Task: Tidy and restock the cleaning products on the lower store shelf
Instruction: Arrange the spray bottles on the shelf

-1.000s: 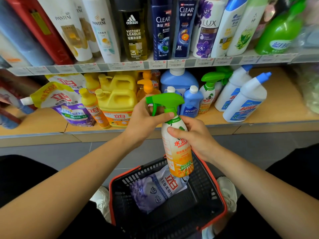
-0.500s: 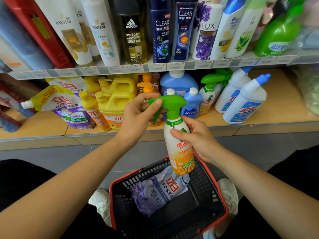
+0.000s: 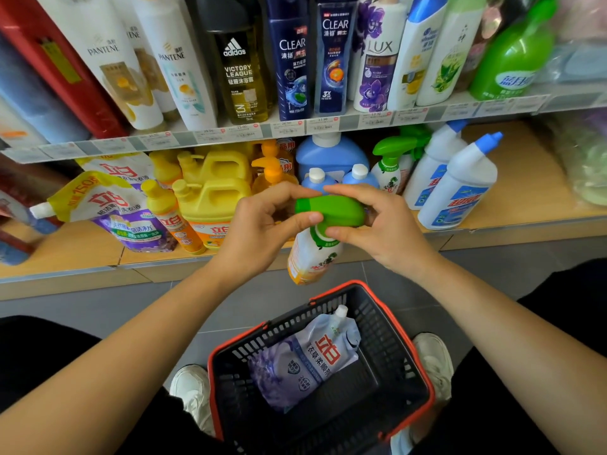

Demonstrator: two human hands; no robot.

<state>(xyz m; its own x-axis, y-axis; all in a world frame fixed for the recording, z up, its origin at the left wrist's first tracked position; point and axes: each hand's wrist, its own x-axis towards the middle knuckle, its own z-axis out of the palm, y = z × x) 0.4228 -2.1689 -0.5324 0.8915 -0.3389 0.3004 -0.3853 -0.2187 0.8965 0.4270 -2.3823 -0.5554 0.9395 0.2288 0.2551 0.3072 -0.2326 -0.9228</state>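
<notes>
Before the partly stocked lower shelf point(image 3: 525, 198), the left hand point(image 3: 262, 224) and right hand point(image 3: 384, 231) both pinch the green trigger head of an orange spray bottle point(image 3: 312, 254) held above the basket point(image 3: 423, 372), apparently adjusting it; it is not yet shelved, and a refill pouch point(image 3: 305, 359) waits inside.

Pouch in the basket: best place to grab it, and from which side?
Pinch the pouch just under its spout, coming straight down. It lies label-up in the basket, walls all round, so no side approach; the spout end seems propped highest, against the far wall.
</notes>
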